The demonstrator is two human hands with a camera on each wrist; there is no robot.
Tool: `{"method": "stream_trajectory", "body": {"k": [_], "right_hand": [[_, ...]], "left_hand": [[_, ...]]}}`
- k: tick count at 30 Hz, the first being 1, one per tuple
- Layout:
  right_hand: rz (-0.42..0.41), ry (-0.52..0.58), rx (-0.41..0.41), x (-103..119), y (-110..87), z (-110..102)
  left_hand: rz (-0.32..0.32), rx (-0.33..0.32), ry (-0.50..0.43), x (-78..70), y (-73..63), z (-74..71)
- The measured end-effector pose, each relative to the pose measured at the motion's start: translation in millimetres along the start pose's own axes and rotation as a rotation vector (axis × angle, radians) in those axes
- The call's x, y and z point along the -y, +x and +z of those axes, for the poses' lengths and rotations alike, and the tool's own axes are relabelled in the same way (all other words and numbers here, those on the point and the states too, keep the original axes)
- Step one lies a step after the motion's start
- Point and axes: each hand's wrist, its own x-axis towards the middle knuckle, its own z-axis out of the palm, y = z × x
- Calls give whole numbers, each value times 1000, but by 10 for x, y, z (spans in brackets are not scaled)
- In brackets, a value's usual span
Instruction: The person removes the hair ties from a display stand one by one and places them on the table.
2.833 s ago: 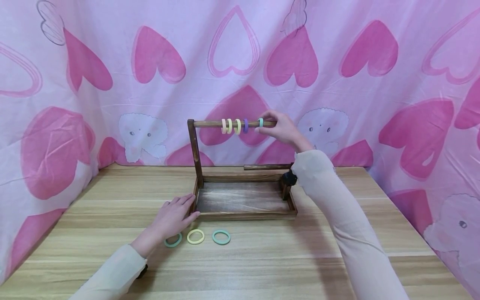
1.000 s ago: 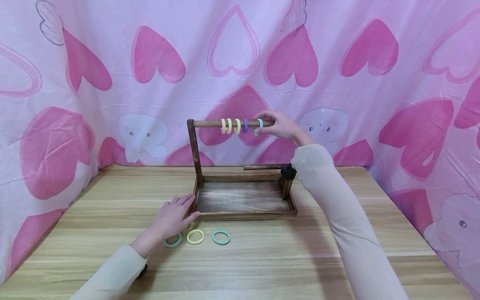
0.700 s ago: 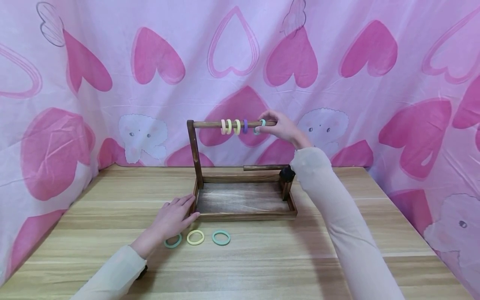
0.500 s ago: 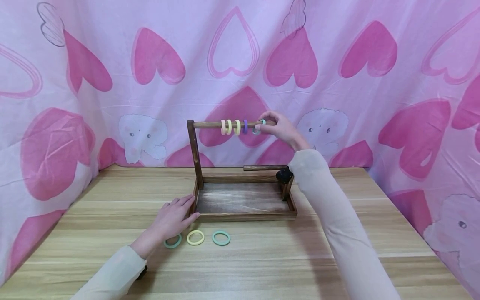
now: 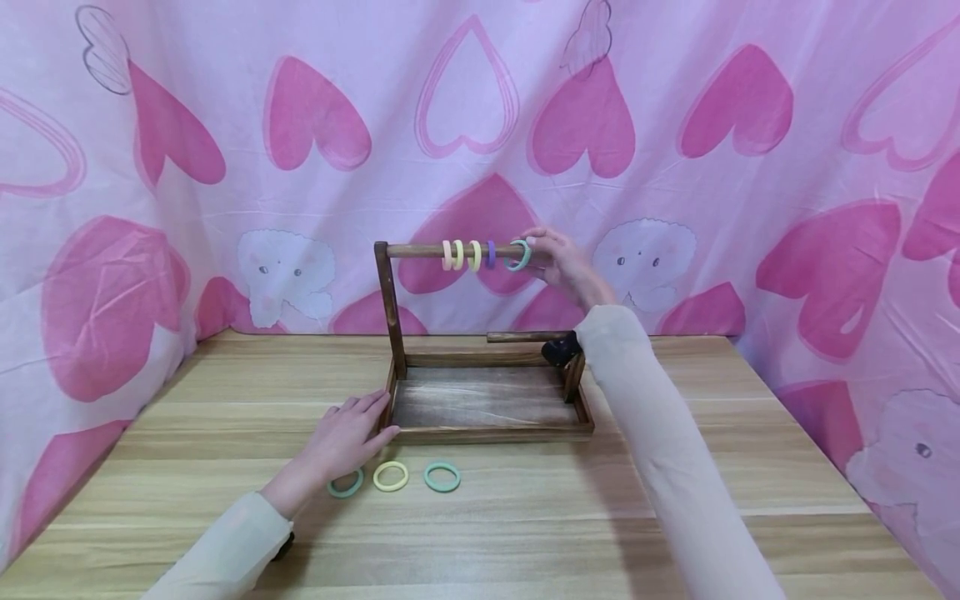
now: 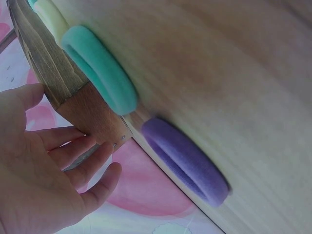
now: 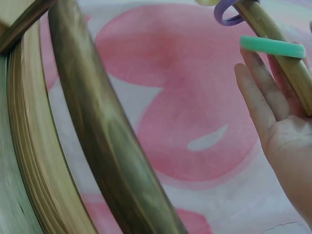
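Green ring [image 7: 273, 46] on upper bar [image 5: 420, 250], approx 1 o'clock in head view. R hand [image 5: 566, 267] at it, fingers loosely extended, no grip. L hand [image 5: 341, 440] relaxed, nothing held, at tray's [image 5: 487, 432] 9 o'clock end. Purple ring [image 5: 491, 253] 9 o'clock of green.

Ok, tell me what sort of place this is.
Probably a staged tabletop corner indoors: a wood-grain table, heart-print cloth hung behind and on both sides, and a wooden rack with coloured rings on its upper bar.

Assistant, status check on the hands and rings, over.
Left hand touching tray. Right hand at green ring on upper bar, fingers extended. Purple ring next along, gap between.
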Motion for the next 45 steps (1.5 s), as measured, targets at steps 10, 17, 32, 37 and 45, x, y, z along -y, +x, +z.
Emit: {"method": "stream_trajectory", "body": {"k": [10, 17, 32, 37, 45], "right_hand": [[31, 62, 10, -79, 27, -38], [52, 65, -14, -86, 29, -31], [124, 98, -51, -123, 42, -17], [127, 63, -71, -130, 50, -5], [97, 60, -66, -127, 44, -2]], "left_hand": [[2, -5, -4, 4, 8, 10], [2, -3, 0, 6, 12, 10], [0, 4, -2, 13, 15, 9], [-1, 6, -2, 13, 10, 10], [-5, 11, -4, 7, 6, 6]]}}
